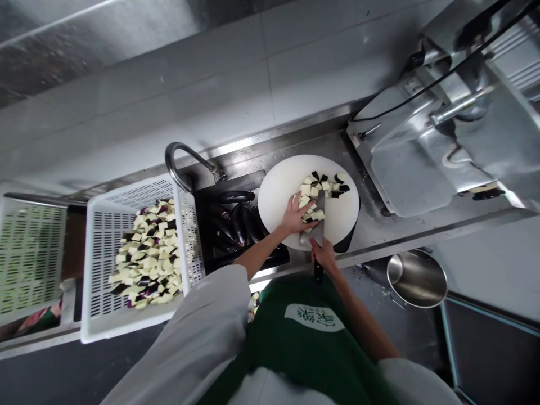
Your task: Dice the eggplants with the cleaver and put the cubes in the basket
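Observation:
A round white cutting board (287, 174) lies on the steel counter and carries a pile of cut eggplant cubes (321, 185). My left hand (295, 215) rests on the board with its fingers curled over some of the cubes. My right hand (323, 254) is closed round the dark handle of a cleaver (314, 228), whose wide blade lies against the cubes beside my left hand. Several whole dark eggplants (236, 222) lie in the sink left of the board.
A white slotted basket (105, 225) holding several eggplant cubes sits over the sink at left, under a curved faucet (181, 160). A second basket (29, 253) is at far left. A steel slicing machine (442, 135) stands at right. A steel pot (417, 278) sits below the counter edge.

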Demonstrator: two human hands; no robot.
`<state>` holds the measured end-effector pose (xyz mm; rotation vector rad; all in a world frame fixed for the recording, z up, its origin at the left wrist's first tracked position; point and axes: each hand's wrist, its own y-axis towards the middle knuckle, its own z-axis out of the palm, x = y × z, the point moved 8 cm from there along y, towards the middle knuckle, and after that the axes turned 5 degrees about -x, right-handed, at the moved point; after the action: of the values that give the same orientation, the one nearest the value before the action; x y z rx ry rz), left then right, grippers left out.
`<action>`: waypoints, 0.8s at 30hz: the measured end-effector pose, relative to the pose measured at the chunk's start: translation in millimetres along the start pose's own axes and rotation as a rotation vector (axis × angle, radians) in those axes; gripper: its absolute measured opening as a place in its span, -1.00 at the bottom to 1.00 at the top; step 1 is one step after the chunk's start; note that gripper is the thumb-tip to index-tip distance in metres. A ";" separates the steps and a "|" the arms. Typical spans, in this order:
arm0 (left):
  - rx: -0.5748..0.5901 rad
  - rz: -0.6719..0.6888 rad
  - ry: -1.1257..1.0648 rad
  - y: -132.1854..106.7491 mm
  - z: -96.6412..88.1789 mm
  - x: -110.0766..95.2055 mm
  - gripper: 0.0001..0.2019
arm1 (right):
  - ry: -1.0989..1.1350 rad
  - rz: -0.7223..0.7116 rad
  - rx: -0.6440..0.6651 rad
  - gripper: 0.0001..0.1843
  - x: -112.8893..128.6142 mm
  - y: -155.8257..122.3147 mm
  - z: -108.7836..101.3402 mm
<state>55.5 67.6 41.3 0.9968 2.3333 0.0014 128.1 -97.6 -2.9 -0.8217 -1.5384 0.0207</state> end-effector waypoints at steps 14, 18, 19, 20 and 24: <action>-0.205 0.011 -0.040 -7.8 -32.7 -33.2 -0.36 | -0.044 -0.093 -0.028 -0.55 19.4 -20.8 -5.6; -0.324 -0.045 0.021 -29.7 -91.0 -27.8 -0.37 | -0.101 -0.208 0.081 -0.62 50.3 -35.2 16.6; -0.372 -0.078 0.048 -40.5 -111.6 -23.2 -0.37 | -0.111 -0.245 0.124 -0.64 59.6 -39.8 27.9; -0.426 -0.117 0.080 -54.0 -134.3 -17.3 -0.38 | -0.121 -0.279 0.176 -0.64 69.2 -45.2 42.1; -0.676 -0.299 0.204 -136.5 -235.8 18.9 -0.38 | -0.214 -0.374 0.486 -0.70 112.0 -83.0 132.0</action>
<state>-167.9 34.4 194.8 0.3213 2.3706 0.7489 -17.1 -43.5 110.4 -0.1449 -1.7699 0.2048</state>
